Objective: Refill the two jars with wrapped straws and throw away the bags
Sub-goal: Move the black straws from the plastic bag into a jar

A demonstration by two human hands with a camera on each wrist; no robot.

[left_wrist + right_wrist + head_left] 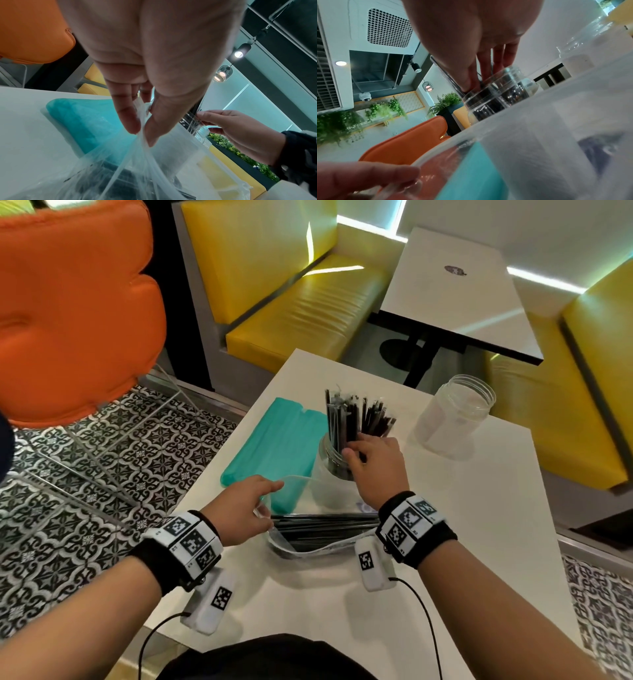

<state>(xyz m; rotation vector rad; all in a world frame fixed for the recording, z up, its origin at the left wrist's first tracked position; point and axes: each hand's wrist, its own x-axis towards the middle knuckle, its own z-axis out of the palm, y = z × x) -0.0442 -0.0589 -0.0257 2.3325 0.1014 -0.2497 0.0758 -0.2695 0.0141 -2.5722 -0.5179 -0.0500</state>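
Straws (356, 419), black and wrapped, stand in 1 jar (330, 470) at the centre of the head view, on the white table (479, 525). The right hand (376, 463) has its fingers curled around the bundle at the jar mouth. The left hand (239, 508) pinches the edge of the clear bag (318, 532), which holds more straws. A 2nd jar (452, 412), upper right, looks empty, and a teal pack (274, 440) lies unopened, so I judge less than half is done.

Left wrist view: thumb and fingers (130, 116) pinch the plastic.

Right wrist view: fingertips (471, 79) press the straws at the rim. No writing is readable.
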